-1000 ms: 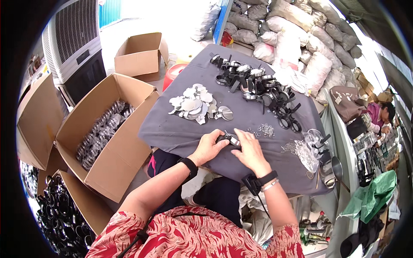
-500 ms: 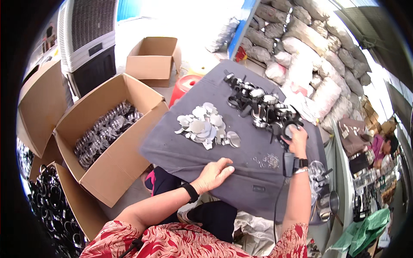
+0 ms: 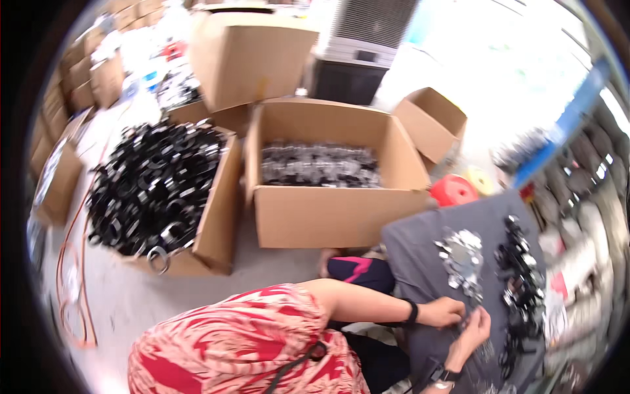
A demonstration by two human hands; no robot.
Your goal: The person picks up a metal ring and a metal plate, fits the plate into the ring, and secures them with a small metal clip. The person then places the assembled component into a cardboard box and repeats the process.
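My left hand (image 3: 441, 312) and my right hand (image 3: 474, 335) meet over the grey cloth-covered table (image 3: 415, 246). The fingers of both are pinched together, and between them is something small, too blurred to make out. Just beyond the hands lies a pile of flat, round silvery discs (image 3: 464, 255). A row of black items with round shiny parts (image 3: 520, 276) runs along the table's right side. Some small clear bits (image 3: 484, 351) lie close to my right hand.
A cardboard box (image 3: 341, 217) ahead holds rows of clear-wrapped items. Left of it, another box (image 3: 220, 203) is heaped with black ring-shaped pieces (image 3: 157, 190). Beyond the table are a red round container (image 3: 454, 190), a smaller box (image 3: 430, 121) and an air cooler (image 3: 351, 72). Sacks (image 3: 594, 262) line the right.
The view has swung left, bringing the box of black pieces into sight. My right hand has left the black items and come together with my left hand, whose fingers have closed.
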